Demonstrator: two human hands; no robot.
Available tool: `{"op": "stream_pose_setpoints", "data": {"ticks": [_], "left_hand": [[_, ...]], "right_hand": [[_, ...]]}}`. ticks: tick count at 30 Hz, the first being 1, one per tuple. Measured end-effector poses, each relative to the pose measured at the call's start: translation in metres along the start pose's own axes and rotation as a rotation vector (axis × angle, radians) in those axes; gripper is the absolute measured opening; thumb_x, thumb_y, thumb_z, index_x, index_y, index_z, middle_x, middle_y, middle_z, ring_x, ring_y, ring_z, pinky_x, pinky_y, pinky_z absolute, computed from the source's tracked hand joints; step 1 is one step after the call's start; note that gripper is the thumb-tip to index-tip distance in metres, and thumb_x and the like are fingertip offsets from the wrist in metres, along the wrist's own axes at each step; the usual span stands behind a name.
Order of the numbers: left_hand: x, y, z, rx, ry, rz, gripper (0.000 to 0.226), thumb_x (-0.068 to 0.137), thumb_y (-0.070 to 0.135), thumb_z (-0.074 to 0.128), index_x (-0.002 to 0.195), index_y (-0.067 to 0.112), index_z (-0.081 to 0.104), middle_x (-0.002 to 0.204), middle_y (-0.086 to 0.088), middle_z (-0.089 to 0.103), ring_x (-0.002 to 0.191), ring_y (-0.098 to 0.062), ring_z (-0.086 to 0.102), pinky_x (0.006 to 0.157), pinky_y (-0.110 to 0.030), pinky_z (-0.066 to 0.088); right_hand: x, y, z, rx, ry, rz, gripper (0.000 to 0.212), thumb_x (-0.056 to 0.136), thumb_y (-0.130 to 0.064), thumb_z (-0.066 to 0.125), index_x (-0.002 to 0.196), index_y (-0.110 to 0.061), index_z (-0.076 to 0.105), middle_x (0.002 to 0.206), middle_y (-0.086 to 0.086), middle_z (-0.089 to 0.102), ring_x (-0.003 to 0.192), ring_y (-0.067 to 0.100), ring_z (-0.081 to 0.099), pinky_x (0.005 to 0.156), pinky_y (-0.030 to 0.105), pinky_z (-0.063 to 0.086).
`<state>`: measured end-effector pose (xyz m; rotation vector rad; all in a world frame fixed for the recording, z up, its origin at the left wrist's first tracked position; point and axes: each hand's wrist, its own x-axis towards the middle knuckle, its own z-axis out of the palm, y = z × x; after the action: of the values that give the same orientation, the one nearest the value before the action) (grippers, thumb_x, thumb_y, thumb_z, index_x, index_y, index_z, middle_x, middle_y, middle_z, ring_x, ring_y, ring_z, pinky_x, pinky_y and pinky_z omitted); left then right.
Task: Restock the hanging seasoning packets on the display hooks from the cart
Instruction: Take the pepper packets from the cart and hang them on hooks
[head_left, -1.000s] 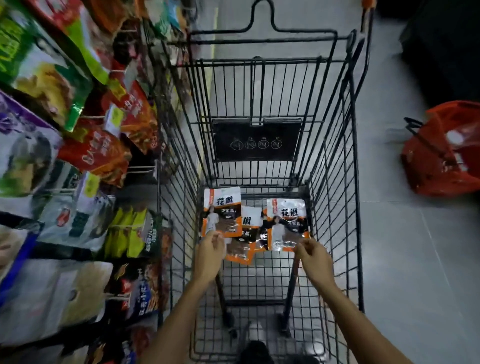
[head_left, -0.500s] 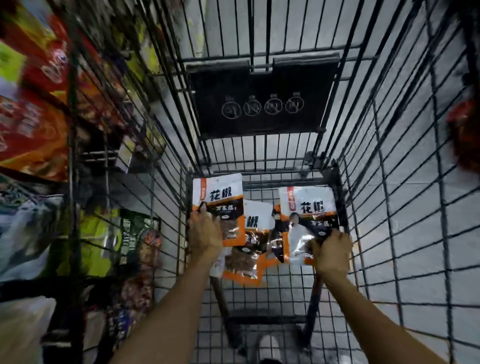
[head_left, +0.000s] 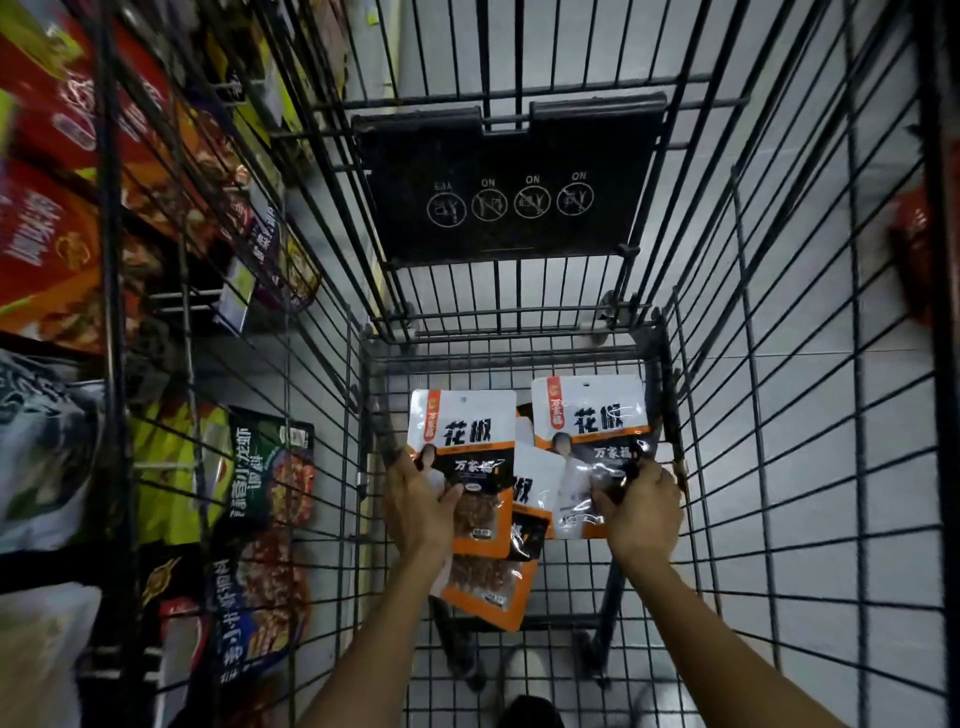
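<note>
Left grip (head_left: 421, 499) clamps the left seasoning packet (head_left: 462, 421), right grip (head_left: 641, 506) the right packet (head_left: 597, 410), arms reaching into cart (head_left: 779, 415).

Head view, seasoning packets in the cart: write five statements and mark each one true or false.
1. The left hand grips the left packet. True.
2. The right hand holds nothing. False: its fingers curl round the right packet.
3. Both held packets are inside the wire cart. True.
4. Only those two packets are in the cart. False: loose packets lie between and below them.
5. The shelf goods are on the person's right. False: they show through the cart's left side.
</note>
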<state>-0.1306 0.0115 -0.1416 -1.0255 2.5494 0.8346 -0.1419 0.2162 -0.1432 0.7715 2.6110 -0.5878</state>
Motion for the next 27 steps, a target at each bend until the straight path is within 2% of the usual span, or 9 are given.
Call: {"op": "stream_pose_setpoints", "data": {"ticks": [4,6,9,13,17,20,22,25,27], "left_hand": [[0.007,0.008,-0.007,-0.054,-0.01,-0.11,0.095,0.068,0.017,0.084,0.145,0.013,0.027,0.141,-0.015,0.037,0.132,-0.032,0.035,0.101,-0.044,0.038],[0.01,0.01,-0.011,-0.112,-0.004,-0.142,0.093,0.062,0.013,0.086,0.14,0.011,0.035,0.137,-0.015,0.04,0.129,-0.032,0.037,0.101,-0.045,0.042],[0.012,0.009,-0.017,-0.243,-0.005,-0.169,0.074,0.059,0.011,0.088,0.122,0.003,0.052,0.126,-0.016,0.053,0.118,-0.033,0.05,0.094,-0.045,0.049],[0.007,0.002,-0.026,-0.47,-0.066,-0.265,0.062,0.061,0.007,0.087,0.116,0.002,0.058,0.117,-0.016,0.062,0.105,-0.033,0.06,0.085,-0.04,0.054],[-0.002,-0.002,-0.036,-0.555,-0.164,-0.225,0.044,0.063,0.001,0.084,0.099,0.005,0.059,0.094,-0.007,0.064,0.077,-0.019,0.06,0.06,-0.022,0.046],[-0.016,0.002,-0.051,-0.584,-0.165,-0.15,0.036,0.069,-0.002,0.08,0.091,0.012,0.055,0.088,-0.001,0.06,0.081,-0.018,0.057,0.068,-0.023,0.046],[-0.028,0.005,-0.067,-0.612,-0.154,-0.09,0.034,0.072,-0.002,0.077,0.098,0.008,0.058,0.094,-0.004,0.063,0.088,-0.021,0.06,0.071,-0.024,0.049],[-0.054,0.014,-0.102,-0.66,-0.127,-0.036,0.024,0.075,0.006,0.077,0.09,0.015,0.06,0.08,0.008,0.064,0.071,-0.008,0.062,0.05,-0.01,0.046],[-0.073,0.018,-0.128,-0.677,-0.1,-0.016,0.017,0.076,0.013,0.077,0.085,0.013,0.063,0.073,0.007,0.064,0.068,-0.012,0.061,0.047,-0.01,0.045]], "right_hand": [[0.001,-0.007,-0.001,0.068,0.074,0.032,0.084,0.068,-0.021,0.085,0.134,-0.001,0.037,0.125,0.024,0.049,0.12,0.038,0.043,0.099,0.047,0.038],[0.0,-0.01,-0.003,0.095,0.104,0.061,0.091,0.064,-0.022,0.087,0.135,0.0,0.036,0.125,0.024,0.048,0.12,0.039,0.042,0.099,0.048,0.036],[-0.002,-0.012,-0.006,0.158,0.091,0.137,0.076,0.061,-0.025,0.088,0.12,0.003,0.05,0.119,0.023,0.053,0.115,0.039,0.047,0.096,0.048,0.04],[-0.007,-0.011,-0.018,0.429,0.005,0.239,0.048,0.069,-0.02,0.083,0.107,0.0,0.062,0.107,0.02,0.066,0.101,0.037,0.061,0.088,0.047,0.05],[-0.015,-0.012,-0.034,0.65,-0.123,0.266,0.034,0.08,-0.011,0.073,0.11,-0.002,0.058,0.109,0.017,0.067,0.102,0.033,0.062,0.093,0.046,0.05],[-0.026,-0.017,-0.051,0.669,-0.077,0.184,0.032,0.084,-0.003,0.067,0.113,-0.002,0.055,0.112,0.017,0.065,0.106,0.034,0.061,0.094,0.041,0.049],[-0.035,-0.021,-0.068,0.663,-0.032,0.121,0.033,0.085,-0.004,0.066,0.116,-0.001,0.057,0.113,0.018,0.065,0.107,0.033,0.061,0.095,0.04,0.049],[-0.052,-0.028,-0.1,0.755,-0.043,0.038,0.026,0.084,-0.011,0.069,0.108,-0.003,0.064,0.101,0.014,0.068,0.094,0.027,0.064,0.082,0.034,0.051],[-0.066,-0.033,-0.125,0.802,-0.08,-0.043,0.023,0.083,-0.018,0.072,0.101,-0.005,0.067,0.093,0.01,0.069,0.087,0.025,0.065,0.076,0.033,0.052]]}}
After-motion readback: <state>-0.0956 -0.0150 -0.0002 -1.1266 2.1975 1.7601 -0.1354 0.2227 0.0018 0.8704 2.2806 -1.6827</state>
